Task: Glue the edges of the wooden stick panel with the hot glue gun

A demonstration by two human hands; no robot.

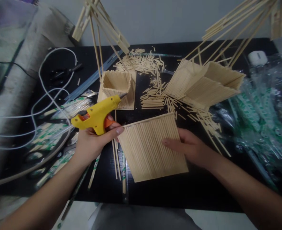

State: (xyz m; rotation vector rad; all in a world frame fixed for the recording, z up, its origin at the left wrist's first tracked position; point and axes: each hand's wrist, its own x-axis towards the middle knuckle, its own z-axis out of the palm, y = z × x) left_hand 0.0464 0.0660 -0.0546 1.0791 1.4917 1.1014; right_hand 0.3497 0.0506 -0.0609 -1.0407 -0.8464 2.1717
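Note:
My left hand (pixel 93 142) is closed round a yellow glue gun (pixel 96 115) with an orange trigger, its nozzle pointing right toward a small open box made of sticks (pixel 118 88). My right hand (pixel 187 145) holds the right edge of a flat panel of glued wooden sticks (pixel 147 148), thumb lying on top, fingers underneath. The panel rests on the black table (pixel 155 188) between both hands.
A larger folded stick structure (pixel 203 83) lies at the back right. Loose cut sticks (pixel 152 95) are scattered mid-table. White cable (pixel 44 92) and wrapped chopstick packets (pixel 55 127) sit on the left, crumpled plastic wrappers (pixel 258 121) on the right. Long stick frames (pixel 102 22) hang overhead.

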